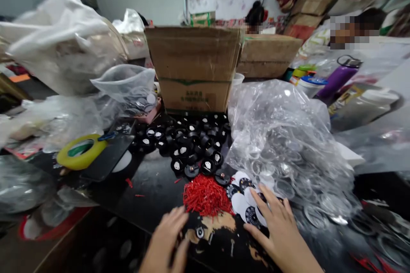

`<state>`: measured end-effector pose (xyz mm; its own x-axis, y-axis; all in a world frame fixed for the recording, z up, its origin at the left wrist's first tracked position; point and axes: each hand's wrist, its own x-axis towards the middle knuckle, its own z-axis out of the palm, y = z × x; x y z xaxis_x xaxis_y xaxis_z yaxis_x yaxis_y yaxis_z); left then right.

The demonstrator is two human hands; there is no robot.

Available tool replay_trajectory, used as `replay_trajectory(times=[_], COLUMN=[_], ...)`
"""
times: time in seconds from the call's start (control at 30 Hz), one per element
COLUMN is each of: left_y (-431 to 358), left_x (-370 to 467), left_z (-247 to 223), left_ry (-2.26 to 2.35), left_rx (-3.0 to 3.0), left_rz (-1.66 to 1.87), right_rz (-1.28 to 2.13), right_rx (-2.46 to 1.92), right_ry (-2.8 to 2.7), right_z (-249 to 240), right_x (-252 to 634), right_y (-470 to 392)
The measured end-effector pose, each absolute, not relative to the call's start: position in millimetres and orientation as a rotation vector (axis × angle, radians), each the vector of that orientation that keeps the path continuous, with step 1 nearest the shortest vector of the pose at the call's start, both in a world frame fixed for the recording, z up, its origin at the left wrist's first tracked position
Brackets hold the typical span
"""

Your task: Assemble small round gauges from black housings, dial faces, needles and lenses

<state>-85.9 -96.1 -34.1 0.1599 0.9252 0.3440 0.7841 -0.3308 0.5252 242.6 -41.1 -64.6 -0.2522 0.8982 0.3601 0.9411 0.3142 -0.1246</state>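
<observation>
My right hand point(278, 227), fingers spread, reaches over a pile of round printed dials point(251, 216), some white side up and others black with markings. Its fingertips are on or just above these discs. Just left of them lies a heap of thin red pointers point(205, 196). Near the heap's front left edge is my left hand point(169, 235), slightly blurred, its thumb apart from the fingers and no object visible in it. A small round metal-looking piece point(200, 232) lies on the black table between the hands. Beyond the red heap, several black round housings point(192, 145) are piled together.
On the right, a clear plastic bag point(275, 119) spills transparent round covers. A cardboard box point(192, 68) stands behind the housings. Yellow tape point(81, 151) and a dark flat phone-like object point(107, 158) lie left. Bottles, including a purple bottle point(339, 77), stand back right; other people are beyond.
</observation>
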Motion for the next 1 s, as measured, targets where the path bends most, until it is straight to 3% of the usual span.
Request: replay_trajectory(times=[0.17,0.37,0.6,0.77,1.0], left_y=[-11,7,9,22,32], left_x=[24,12,10,6,-5], left_z=[-5,-14,-15,-21,-34], left_ry=[1.422,1.63,1.655,1.595,1.552], left_rx=[2.591,2.627,2.625,2.654,2.655], left_rz=[0.607,0.57,0.785,0.967,1.193], right_rz=[-0.236,-0.161,0.201,0.324,0.37], right_rx=[-1.583,-1.64,-1.364,-1.411,-1.898], right_ry=[-2.264,-2.165,-1.893,-2.16,-2.026], right_z=[-68,-56,41,96,68], right_x=[236,233,214,141,129], right_y=[-7,15,27,139,271])
